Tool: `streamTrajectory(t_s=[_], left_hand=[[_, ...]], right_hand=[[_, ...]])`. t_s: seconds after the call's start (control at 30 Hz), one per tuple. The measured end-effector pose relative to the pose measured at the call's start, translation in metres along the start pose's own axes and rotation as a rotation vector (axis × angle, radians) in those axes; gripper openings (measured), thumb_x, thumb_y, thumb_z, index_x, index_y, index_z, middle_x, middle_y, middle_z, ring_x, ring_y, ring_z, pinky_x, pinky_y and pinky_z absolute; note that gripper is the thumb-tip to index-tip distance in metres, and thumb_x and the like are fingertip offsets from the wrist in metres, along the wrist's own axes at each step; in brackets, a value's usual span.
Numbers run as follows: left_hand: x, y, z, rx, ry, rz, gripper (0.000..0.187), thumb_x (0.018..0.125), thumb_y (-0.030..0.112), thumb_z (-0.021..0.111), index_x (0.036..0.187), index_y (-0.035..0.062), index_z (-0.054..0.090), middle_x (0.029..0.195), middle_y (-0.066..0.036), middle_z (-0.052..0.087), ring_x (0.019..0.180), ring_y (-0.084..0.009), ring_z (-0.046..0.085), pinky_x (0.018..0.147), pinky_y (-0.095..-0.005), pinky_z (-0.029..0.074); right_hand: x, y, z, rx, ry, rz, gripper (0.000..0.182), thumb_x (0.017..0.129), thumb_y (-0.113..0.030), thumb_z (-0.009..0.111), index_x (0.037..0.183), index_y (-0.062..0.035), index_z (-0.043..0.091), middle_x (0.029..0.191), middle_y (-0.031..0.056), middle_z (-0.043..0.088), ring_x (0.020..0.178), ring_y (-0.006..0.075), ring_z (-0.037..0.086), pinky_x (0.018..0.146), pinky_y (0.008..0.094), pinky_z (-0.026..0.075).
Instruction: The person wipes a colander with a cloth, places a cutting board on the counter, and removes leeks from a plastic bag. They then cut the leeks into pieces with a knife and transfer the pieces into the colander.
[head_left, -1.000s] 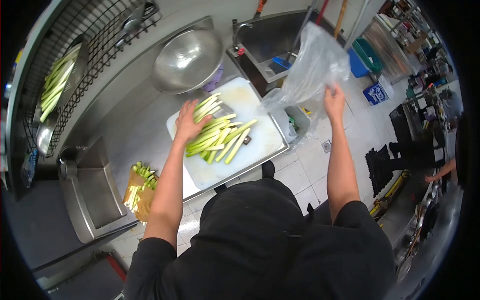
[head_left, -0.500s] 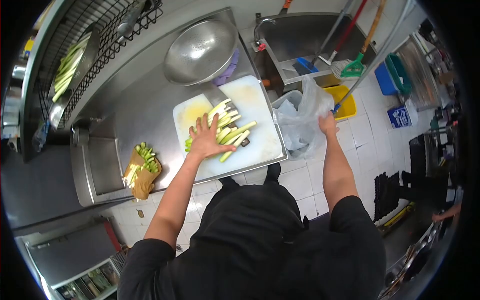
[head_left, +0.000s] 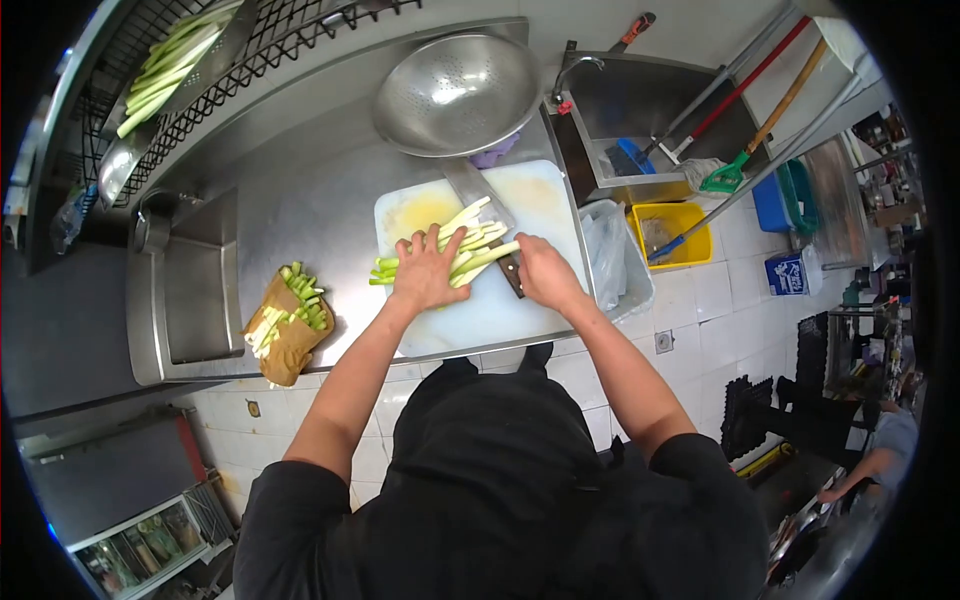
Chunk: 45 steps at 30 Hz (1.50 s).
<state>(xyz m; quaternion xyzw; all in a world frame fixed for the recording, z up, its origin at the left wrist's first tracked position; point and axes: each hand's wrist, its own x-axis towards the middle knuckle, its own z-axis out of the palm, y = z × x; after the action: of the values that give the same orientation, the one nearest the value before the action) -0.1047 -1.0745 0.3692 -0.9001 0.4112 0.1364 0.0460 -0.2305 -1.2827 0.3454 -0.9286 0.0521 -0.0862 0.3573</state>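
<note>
A bunch of pale green stalks (head_left: 478, 238) lies across the white cutting board (head_left: 545, 200). My left hand (head_left: 427, 272) rests on the stalks with its fingers spread. At the right ends of the stalks, my right hand (head_left: 545, 272) is closed round a stalk end, beside the dark knife handle. Beneath the stalks lies a knife (head_left: 470, 188), its wide blade pointing to the back of the board. Left of the board, cut green pieces fill a brown paper bag (head_left: 290, 345).
Behind the board stands a steel colander (head_left: 458, 95). A lined bin (head_left: 608, 250) and a yellow bucket (head_left: 690, 235) are to the right. Sinks (head_left: 200, 290) (head_left: 625, 110) flank the counter. More stalks sit on the wire rack (head_left: 225, 75). Another person (head_left: 880, 450) is at far right.
My right hand has left the plastic bag at the bin and come to the stalk ends on the board. The stalks lie closer together. The view has shifted, and another person shows more at right.
</note>
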Motion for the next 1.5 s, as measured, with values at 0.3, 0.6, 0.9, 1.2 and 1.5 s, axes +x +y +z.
streamTrajectory(t_s=[0.3,0.6,0.9,1.2,1.5], left_hand=[[-0.044,-0.064,0.013,-0.087,0.100,0.049,0.098,0.071,0.059,0.072,0.155,0.0247,0.037,0.148,-0.022,0.040,0.130,-0.0407,0.041,0.105,-0.0580,0.026],[-0.075,-0.130,0.028,-0.292,0.086,-0.106,0.099,0.070,0.058,0.077,0.154,0.0246,0.037,0.149,-0.018,0.038,0.131,-0.0381,0.040,0.108,-0.0546,0.026],[-0.077,-0.138,0.035,-0.334,0.141,-0.181,0.099,0.071,0.059,0.076,0.155,0.0227,0.037,0.149,-0.019,0.038,0.128,-0.0381,0.043,0.106,-0.0536,0.028],[-0.066,-0.141,0.040,-0.330,0.111,-0.230,0.104,0.071,0.064,0.075,0.156,0.0192,0.034,0.156,-0.024,0.031,0.141,-0.0411,0.034,0.109,-0.0576,0.027],[-0.071,-0.133,0.037,-0.326,0.184,-0.270,0.100,0.072,0.056,0.080,0.154,0.0156,0.038,0.159,-0.022,0.026,0.147,-0.0382,0.025,0.114,-0.0591,0.019]], right_hand=[[0.020,-0.059,0.079,-0.404,-0.020,0.039,0.025,0.081,0.001,0.055,0.106,0.0046,0.060,0.101,0.0190,0.064,0.099,0.0346,0.059,0.090,0.0411,0.049],[0.043,-0.099,0.071,-0.510,0.126,0.133,0.051,0.086,-0.036,0.075,0.121,-0.0030,0.059,0.108,0.0204,0.062,0.105,0.0358,0.058,0.089,0.0444,0.048],[-0.009,-0.046,0.036,-0.195,0.082,0.414,0.033,0.095,-0.025,0.064,0.106,0.0036,0.054,0.101,0.0306,0.064,0.098,0.0488,0.061,0.085,0.0532,0.050],[-0.049,-0.044,0.028,-0.205,0.026,0.541,0.037,0.104,-0.032,0.052,0.095,0.0045,0.050,0.079,0.0317,0.066,0.078,0.0516,0.065,0.070,0.0576,0.052],[-0.078,-0.033,0.013,-0.175,0.012,0.519,0.037,0.104,-0.031,0.053,0.096,0.0050,0.048,0.079,0.0313,0.066,0.077,0.0515,0.065,0.068,0.0584,0.052]])
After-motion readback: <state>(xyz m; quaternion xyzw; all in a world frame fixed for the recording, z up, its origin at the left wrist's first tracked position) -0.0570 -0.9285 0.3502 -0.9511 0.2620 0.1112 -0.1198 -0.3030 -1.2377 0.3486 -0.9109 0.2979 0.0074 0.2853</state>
